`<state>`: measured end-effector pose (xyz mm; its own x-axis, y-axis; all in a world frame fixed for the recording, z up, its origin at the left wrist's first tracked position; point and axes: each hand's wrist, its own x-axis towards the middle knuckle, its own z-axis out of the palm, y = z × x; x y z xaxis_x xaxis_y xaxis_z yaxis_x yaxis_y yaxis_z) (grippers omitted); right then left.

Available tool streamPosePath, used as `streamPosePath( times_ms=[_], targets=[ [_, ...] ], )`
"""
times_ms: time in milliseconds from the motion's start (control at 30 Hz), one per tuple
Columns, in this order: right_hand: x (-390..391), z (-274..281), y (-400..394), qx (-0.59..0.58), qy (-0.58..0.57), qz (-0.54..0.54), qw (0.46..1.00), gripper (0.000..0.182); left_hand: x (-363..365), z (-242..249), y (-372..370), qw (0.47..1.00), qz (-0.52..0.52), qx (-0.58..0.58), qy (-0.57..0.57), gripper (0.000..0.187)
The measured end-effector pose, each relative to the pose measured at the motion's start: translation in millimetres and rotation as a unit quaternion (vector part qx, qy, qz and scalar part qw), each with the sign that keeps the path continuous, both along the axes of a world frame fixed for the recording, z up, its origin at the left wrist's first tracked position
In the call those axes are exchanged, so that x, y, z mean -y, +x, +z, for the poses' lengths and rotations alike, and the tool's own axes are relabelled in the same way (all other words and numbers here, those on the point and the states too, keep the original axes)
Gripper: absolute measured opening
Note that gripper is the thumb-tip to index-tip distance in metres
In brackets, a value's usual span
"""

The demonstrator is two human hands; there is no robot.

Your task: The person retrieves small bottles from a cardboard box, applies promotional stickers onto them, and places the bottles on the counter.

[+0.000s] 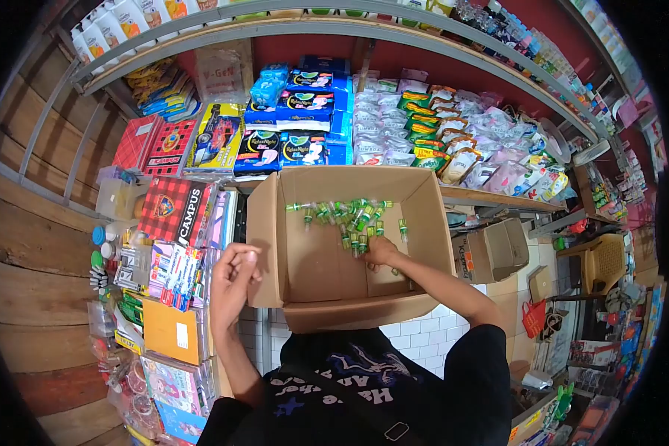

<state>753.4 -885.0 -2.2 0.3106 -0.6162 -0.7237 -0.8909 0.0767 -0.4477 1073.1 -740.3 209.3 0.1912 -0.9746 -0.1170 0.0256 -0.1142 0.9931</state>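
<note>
An open cardboard box (320,279) stands in front of me with its flaps folded out. Inside, many small clear bottles with green labels (342,212) lie in a loose heap, mostly toward the back wall. My right hand (381,253) reaches into the box, its fingers closed at the front edge of the heap around one small green-labelled bottle (363,244), partly hidden by the fingers. One more bottle (403,230) lies apart at the right. My left hand (236,271) hovers by the left flap, fingers loosely bent and apart, with nothing visible in it.
Behind the box, a shelf holds blue sanitary pad packs (305,111) and rows of pouches (427,126). Stacked notebooks (175,212) and pens (177,275) crowd the left side. A smaller open carton (494,253) and a chair (600,260) stand to the right.
</note>
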Motion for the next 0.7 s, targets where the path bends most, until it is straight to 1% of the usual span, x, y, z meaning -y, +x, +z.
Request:
streamPosePath(
  times_ms=[33, 133, 167, 200, 233, 333, 433, 533, 633, 700],
  targets=[
    [2, -3, -2, 0.013, 0.009, -0.011, 1.0, 0.032, 5, 3, -9, 1.0, -0.011, -0.005, -0.007, 0.013],
    [4, -5, 0, 0.0, -0.01, -0.019, 1.0, 0.034, 19, 7, -31, 0.997, -0.073, -0.015, -0.015, 0.013],
    [4, -4, 0, -0.015, -0.024, -0.002, 1.0, 0.034, 24, 5, -38, 0.996, -0.09, -0.017, -0.017, 0.013],
    [4, 2, 3, -0.03, -0.037, 0.016, 0.999, 0.035, 30, -2, -43, 0.992, -0.118, -0.047, -0.023, 0.014],
    [3, 8, 5, -0.045, -0.05, 0.033, 0.997, 0.035, 35, -5, -47, 0.99, -0.135, -0.032, -0.021, 0.015],
    [4, 20, 6, -0.042, -0.102, 0.012, 0.994, 0.036, 51, -10, -60, 0.984, -0.179, 0.006, -0.015, 0.015],
    [15, 26, -1, -0.002, -0.101, -0.049, 0.994, 0.037, 66, -21, -67, 0.98, -0.196, 0.027, -0.012, 0.015],
    [23, 45, -8, 0.023, -0.122, -0.079, 0.989, 0.037, 78, -40, -70, 0.98, -0.198, 0.037, -0.003, 0.015],
    [34, 35, -13, 0.037, -0.155, -0.112, 0.981, 0.036, 83, -55, -73, 0.98, -0.201, -0.01, 0.005, 0.017],
    [38, 35, -14, 0.042, -0.219, -0.106, 0.969, 0.032, 85, -68, -73, 0.976, -0.214, -0.023, 0.025, 0.017]
  ],
)
